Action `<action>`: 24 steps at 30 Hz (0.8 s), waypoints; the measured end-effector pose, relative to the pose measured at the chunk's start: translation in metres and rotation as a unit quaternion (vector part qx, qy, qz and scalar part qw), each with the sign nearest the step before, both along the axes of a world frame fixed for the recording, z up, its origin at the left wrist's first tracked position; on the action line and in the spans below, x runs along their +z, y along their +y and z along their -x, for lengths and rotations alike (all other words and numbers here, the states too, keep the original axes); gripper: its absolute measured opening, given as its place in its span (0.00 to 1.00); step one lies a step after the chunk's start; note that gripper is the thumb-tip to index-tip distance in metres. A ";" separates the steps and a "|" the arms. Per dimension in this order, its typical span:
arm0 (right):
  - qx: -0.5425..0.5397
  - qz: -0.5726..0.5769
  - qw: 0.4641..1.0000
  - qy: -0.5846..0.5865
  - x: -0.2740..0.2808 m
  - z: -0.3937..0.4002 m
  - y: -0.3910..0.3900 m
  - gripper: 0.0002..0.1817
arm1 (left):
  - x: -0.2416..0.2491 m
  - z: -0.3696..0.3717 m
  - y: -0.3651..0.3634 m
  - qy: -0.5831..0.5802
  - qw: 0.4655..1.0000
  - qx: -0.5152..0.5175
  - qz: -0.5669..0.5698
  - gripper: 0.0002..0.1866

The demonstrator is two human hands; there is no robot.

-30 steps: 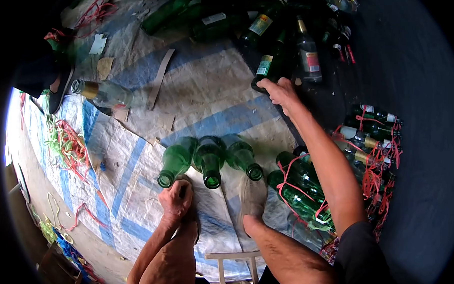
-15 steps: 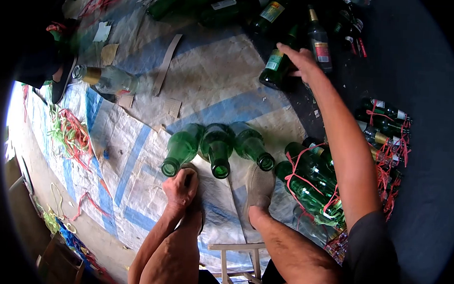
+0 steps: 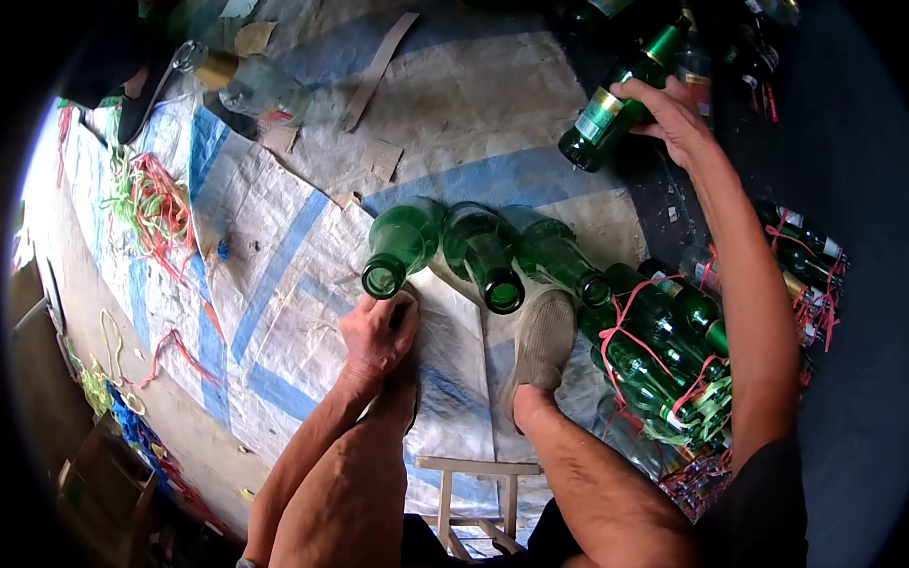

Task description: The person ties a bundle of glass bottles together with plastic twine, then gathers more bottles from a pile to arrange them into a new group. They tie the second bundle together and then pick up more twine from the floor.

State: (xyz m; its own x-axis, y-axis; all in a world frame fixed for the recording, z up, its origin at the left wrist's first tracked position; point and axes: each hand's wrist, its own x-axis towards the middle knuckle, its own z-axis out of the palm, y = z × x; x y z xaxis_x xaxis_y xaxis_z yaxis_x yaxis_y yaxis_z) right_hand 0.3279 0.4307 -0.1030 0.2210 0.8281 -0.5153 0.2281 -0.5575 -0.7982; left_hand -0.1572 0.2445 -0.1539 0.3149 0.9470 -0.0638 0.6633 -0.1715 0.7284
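In the head view my right hand [image 3: 680,122] is wrapped round a green glass bottle [image 3: 602,124] with a pale green and gold label, at the upper right. The bottle is tilted, its neck toward the top right. Behind that hand stands a clear bottle [image 3: 696,67] with a reddish label, partly hidden. Three open green bottles stand in a row before my feet: a left one [image 3: 406,232], a middle one [image 3: 479,245] and a right one [image 3: 551,245]. My left hand [image 3: 378,333] is closed just below the left bottle's mouth, by my left foot; whatever it holds is hidden.
Green bottles tied with pink string [image 3: 657,361] lie right of my shoe [image 3: 547,337]. A clear bottle [image 3: 266,89] lies upper left, near another person's shoe [image 3: 149,98]. Tangled string [image 3: 157,209] lies on the striped sheet [image 3: 306,239]. A wooden stool [image 3: 478,466] is between my legs.
My right hand has taken the green bottle and brought it slightly away from the clear bottle behind. The view has shifted, so the row of bottles appears higher. My left hand stays closed.
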 end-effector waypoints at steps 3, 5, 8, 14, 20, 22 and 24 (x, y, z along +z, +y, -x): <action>0.071 -0.022 0.995 -0.066 0.013 0.019 -0.005 0.24 | 0.002 -0.001 0.000 -0.014 1.000 0.005 -0.001 0.07; 0.128 -0.032 0.984 -0.123 0.022 0.030 -0.004 0.23 | 0.002 -0.001 0.001 -0.013 1.000 0.003 -0.009 0.07; 0.183 -0.126 0.963 -0.152 0.043 0.063 -0.008 0.21 | 0.000 0.000 0.001 -0.009 1.000 0.004 -0.014 0.07; 0.277 -0.240 0.905 -0.216 0.048 0.108 -0.002 0.40 | -0.002 0.003 -0.001 0.003 1.000 0.000 -0.003 0.08; 0.364 -0.302 0.845 -0.250 0.047 0.156 -0.003 0.43 | -0.003 0.003 0.000 0.011 1.000 -0.001 0.000 0.08; 0.372 -0.382 0.819 -0.213 0.039 0.166 -0.004 0.42 | -0.001 0.003 0.001 0.015 1.000 -0.001 0.003 0.08; 0.383 -0.373 0.827 -0.174 0.032 0.174 -0.003 0.41 | -0.001 0.003 0.001 0.011 1.000 0.001 0.002 0.08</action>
